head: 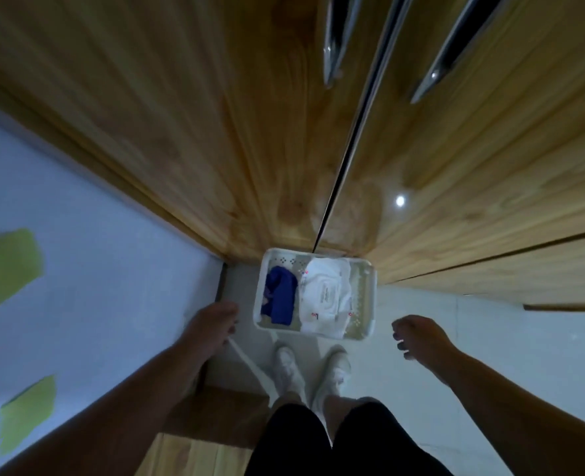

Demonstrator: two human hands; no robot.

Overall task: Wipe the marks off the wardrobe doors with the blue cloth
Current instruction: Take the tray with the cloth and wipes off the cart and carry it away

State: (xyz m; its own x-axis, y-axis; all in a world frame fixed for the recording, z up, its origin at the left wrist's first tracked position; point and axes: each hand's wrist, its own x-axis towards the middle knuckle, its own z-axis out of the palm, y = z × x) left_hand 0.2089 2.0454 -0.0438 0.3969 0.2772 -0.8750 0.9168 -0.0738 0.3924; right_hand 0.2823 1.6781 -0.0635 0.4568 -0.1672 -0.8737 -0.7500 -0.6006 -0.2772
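The crumpled dark blue cloth [279, 297] lies in the left part of a white perforated plastic basket [370, 286]. No hand touches it. Beside it, in the right part of the basket, is a folded white cloth [325, 297] with small printed labels.

The left hand [212, 324] hangs just to the left of the basket, close to its near left corner. The fingers point down. A thin white strip runs from under this hand toward the person, and I cannot tell if the hand holds it or if it only lies behind. The right hand [418, 338] hangs to the right of the basket, apart from it. Its fingers are loosely curled and it holds nothing.

The basket stands on the pale floor [456, 372], against the foot of the glossy wooden wardrobe doors [215, 132], just under the dark gap where two doors meet. Long metal handles [334, 46] are far above it. Two white shoes [289, 369] stand on the near side of the basket.

In my judgement the task is not yet begun: the cloth is not picked up and no wiping is done. Above the basket the doors show some hazy patches, but I cannot say if they are marks or reflections. All is left to do: to take the blue cloth, then to wipe the doors.
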